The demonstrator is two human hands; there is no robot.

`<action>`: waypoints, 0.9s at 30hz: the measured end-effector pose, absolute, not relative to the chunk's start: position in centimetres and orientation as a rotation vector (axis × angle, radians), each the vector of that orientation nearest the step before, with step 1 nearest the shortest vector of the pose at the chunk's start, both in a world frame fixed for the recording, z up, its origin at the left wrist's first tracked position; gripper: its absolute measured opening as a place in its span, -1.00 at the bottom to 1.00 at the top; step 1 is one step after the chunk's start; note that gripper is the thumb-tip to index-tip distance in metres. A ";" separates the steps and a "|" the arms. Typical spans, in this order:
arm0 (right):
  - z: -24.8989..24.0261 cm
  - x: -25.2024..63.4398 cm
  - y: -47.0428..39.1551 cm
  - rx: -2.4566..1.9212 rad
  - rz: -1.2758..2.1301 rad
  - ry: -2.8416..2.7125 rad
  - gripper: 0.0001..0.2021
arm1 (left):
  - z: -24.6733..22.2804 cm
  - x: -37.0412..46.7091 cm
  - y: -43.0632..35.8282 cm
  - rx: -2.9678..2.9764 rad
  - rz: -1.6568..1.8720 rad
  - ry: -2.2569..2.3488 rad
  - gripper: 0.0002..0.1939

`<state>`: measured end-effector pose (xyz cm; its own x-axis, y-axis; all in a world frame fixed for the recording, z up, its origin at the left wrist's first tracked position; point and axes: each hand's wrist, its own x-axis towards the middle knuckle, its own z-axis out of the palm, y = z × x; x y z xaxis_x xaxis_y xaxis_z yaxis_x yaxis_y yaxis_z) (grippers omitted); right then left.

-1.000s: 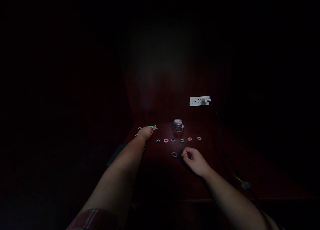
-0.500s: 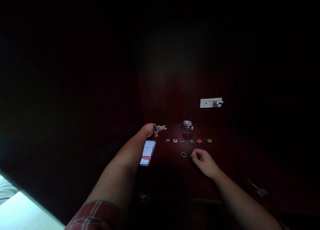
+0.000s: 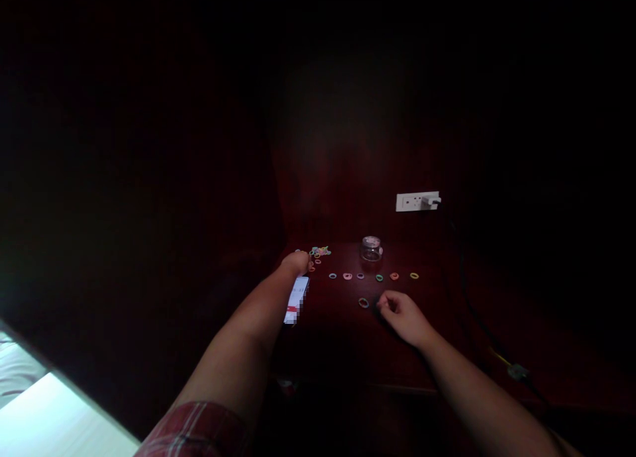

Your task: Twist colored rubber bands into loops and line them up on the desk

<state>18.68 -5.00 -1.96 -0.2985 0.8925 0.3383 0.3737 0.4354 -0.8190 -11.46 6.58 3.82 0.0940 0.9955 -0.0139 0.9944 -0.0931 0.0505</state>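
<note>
My left hand (image 3: 297,263) reaches to the near left of a heap of small coloured hair ties (image 3: 320,251). Its fingers are bent together beside an orange hair tie (image 3: 312,269); what they hold, if anything, is hidden. On the right, my right hand (image 3: 405,318) rests on the dark red table with its fingers curled closed, and I see nothing in them. Just left of its fingertips lies a multicoloured hair tie (image 3: 364,303). Beyond it runs a spaced row of single ties, among them a blue one (image 3: 332,276), a green one (image 3: 379,278) and a yellow one (image 3: 414,275).
A clear lidded jar (image 3: 371,249) stands behind the row. A lit phone (image 3: 297,299) lies beside my left forearm. On the back wall is a white socket panel (image 3: 417,201) with a plug in it. A dark cable (image 3: 467,291) runs down the right side.
My left hand has drawn back slightly toward me from the heap, uncovering more of it. A pink hair tie now lies apart, nearer my fingers. My right hand stays in place.
</note>
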 end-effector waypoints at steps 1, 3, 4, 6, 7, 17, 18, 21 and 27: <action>-2.0 18.7 -5.0 -1.074 0.798 -1.865 -0.83 | 3.9 -11.5 6.5 2.286 0.033 2.097 -0.80; -2.0 18.7 -5.0 -1.068 0.801 -1.866 -0.83 | 4.0 -11.4 6.2 2.280 0.024 2.114 -0.78; -2.0 18.7 -5.0 -1.066 0.801 -1.867 -0.83 | 4.0 -11.4 6.1 2.278 0.021 2.117 -0.78; -2.1 18.7 -4.9 -1.060 0.805 -1.867 -0.82 | 4.0 -11.2 6.0 2.277 0.027 2.113 -0.80; -2.2 18.7 -4.9 -1.058 0.807 -1.864 -0.82 | 3.9 -11.1 6.0 2.277 0.036 2.108 -0.81; -2.3 18.7 -4.8 -1.032 0.795 -1.852 -0.84 | 5.3 -9.8 4.5 2.220 0.543 1.924 -0.75; -2.2 18.7 -4.8 -1.031 0.795 -1.852 -0.84 | 5.5 -9.1 4.0 2.181 0.647 1.852 -0.75; -2.2 18.7 -4.8 -1.018 0.796 -1.849 -0.86 | 5.8 -5.9 1.8 2.127 0.857 1.565 -0.77; -1.6 18.5 -5.5 -0.979 0.965 -1.747 -0.86 | 3.6 1.5 -4.8 1.911 1.036 1.153 -0.85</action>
